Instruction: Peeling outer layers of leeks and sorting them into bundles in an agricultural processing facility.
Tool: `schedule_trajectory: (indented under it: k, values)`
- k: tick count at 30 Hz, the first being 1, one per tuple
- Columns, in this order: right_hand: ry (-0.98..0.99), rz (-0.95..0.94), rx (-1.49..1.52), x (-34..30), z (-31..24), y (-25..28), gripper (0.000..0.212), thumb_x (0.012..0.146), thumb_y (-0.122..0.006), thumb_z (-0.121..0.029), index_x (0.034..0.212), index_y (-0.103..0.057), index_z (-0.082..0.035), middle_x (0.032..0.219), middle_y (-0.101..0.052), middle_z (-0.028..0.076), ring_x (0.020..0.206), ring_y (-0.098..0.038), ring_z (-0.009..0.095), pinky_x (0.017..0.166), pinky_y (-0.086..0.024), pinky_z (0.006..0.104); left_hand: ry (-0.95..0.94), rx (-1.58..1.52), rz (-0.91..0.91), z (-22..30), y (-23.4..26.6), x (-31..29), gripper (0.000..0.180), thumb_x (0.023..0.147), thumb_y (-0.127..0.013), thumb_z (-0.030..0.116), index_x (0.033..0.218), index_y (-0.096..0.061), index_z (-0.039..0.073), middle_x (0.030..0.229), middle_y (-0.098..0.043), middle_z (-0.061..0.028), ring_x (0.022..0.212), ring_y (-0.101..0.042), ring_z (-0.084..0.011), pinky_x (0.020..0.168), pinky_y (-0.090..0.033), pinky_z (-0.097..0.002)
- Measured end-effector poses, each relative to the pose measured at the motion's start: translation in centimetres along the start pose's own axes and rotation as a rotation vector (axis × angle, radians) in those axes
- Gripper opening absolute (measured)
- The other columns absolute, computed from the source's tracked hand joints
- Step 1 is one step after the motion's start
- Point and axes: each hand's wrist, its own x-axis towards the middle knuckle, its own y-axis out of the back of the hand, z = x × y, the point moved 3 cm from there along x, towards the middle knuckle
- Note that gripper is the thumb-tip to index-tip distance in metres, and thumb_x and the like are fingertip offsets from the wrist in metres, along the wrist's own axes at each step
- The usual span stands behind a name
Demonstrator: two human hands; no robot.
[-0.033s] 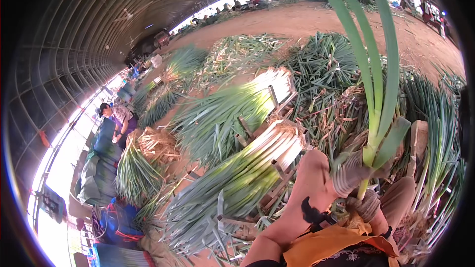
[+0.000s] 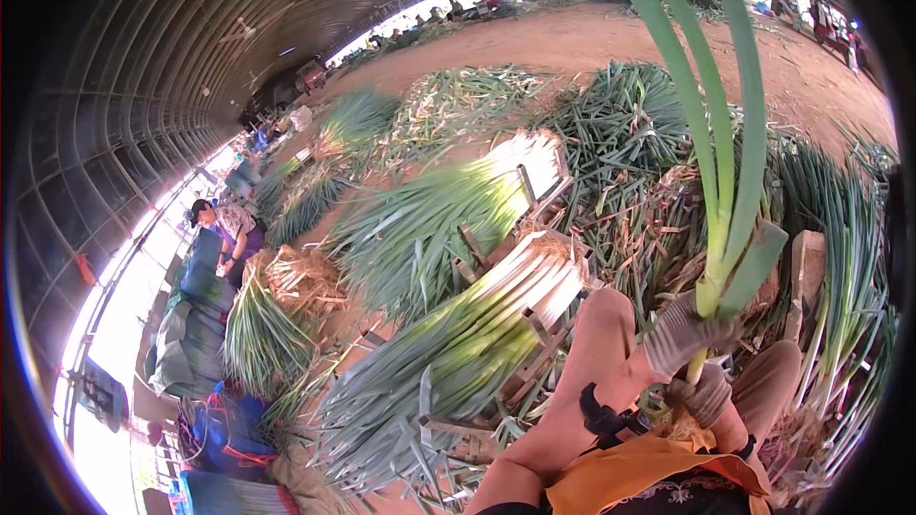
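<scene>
A single long green onion stands upright in front of me, its broad green leaves reaching the top of the view. My left hand, in a striped grey glove, is closed around the pale stalk just under the leaves. Lower down, my gloved right hand is closed about the stalk's bottom end, where tan roots hang over my orange apron. One broad leaf bends off to the right above my left hand. The fingers partly hide the stalk.
To the left, two big bundles of green onions lie on wooden racks. Loose onions are heaped at right, leaf trimmings ahead. A person bends beside green bundles at far left.
My left hand has shifted slightly on the stalk and looks sharper now. The onion's leaves have swayed a little to the left. My right hand stays nearly in place.
</scene>
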Motion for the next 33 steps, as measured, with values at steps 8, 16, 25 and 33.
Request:
schedule_trajectory:
  k: [8,16,25,33]
  values:
    - [0.381,-0.443,0.347,2.9,0.9,0.6,0.035,0.081,-0.065,-0.023,0.106,-0.060,0.001,0.094,-0.063,0.007,0.086,-0.059,0.015,0.077,-0.047,0.0271,-0.103,-0.302,0.006,5.8,1.7,-0.3,0.051,0.079,-0.067,0.034,0.113,-0.051,-0.001,0.057,-0.048,0.0007,0.043,-0.043,-0.0070,0.042,-0.038,-0.0230]
    - [0.225,-0.454,0.072,5.4,-1.3,-0.2,0.023,0.083,-0.057,-0.003,0.104,-0.061,0.003,0.100,-0.064,0.008,0.089,-0.060,0.013,0.077,-0.047,0.0233,-0.143,-0.382,0.196,8.5,8.3,0.3,0.056,0.081,-0.061,0.042,0.117,-0.046,0.002,0.057,-0.043,0.0038,0.042,-0.038,-0.0076,0.042,-0.033,-0.0254]
    - [-0.262,-0.564,0.687,1.7,17.1,1.3,0.027,0.087,-0.045,-0.007,0.108,-0.058,0.004,0.107,-0.060,0.013,0.098,-0.057,0.023,0.088,-0.045,0.0313,-0.232,0.036,0.966,17.4,17.7,-3.9,0.025,0.081,-0.064,0.032,0.091,-0.053,0.012,0.057,-0.045,-0.0002,0.042,-0.039,-0.0142,0.042,-0.040,-0.0287]
    - [0.080,-0.516,-1.203,3.3,13.7,4.4,0.037,0.072,-0.062,-0.027,0.106,-0.060,-0.012,0.097,-0.063,0.012,0.088,-0.061,0.029,0.072,-0.050,0.0364,-0.321,0.056,0.921,19.4,18.1,-3.7,0.037,0.082,-0.062,0.038,0.107,-0.053,0.012,0.058,-0.043,0.0022,0.043,-0.037,-0.0100,0.042,-0.034,-0.0273]
